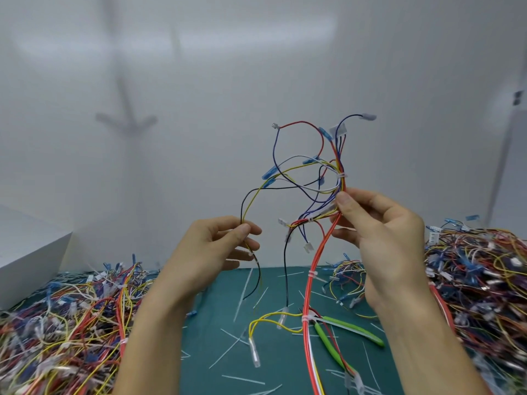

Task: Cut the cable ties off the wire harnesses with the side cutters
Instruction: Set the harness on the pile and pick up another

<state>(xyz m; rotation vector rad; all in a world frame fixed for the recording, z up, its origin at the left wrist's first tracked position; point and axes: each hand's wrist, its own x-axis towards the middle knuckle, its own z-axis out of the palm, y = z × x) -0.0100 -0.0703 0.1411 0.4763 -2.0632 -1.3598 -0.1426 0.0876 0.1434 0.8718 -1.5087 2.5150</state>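
The thumb and forefinger (242, 230) of the left hand (211, 249) were closed in a pinch on a thin yellow-and-black wire pair (247, 208). The fingertips (345, 201) of the right hand (382, 235) were pinched on the orange trunk of the same wire harness (340, 163). The harness was held up in the air above the green mat (222, 309), with its loose branches fanned out between the two hands.

A white cable tie (342, 175) was seen cinched round the trunk just above the right thumb. A second tie (312, 273) was seen lower on the hanging trunk, and a third tie (305, 319) near the mat. The green-handled side cutters (368, 336) were seen lying on the mat below the right wrist, gripped by neither hand. Cut tie strips (242, 297) were scattered over the mat, and heaps of harnesses were piled at the left (65, 323) and at the right (484, 269).

The step in hand was judged to be inspection: the harness was being spread so that its remaining ties could be found. For the next move, one hand would need to be freed and the cutters taken up. The blades would then need to be set on the tie alone, clear of the insulation.
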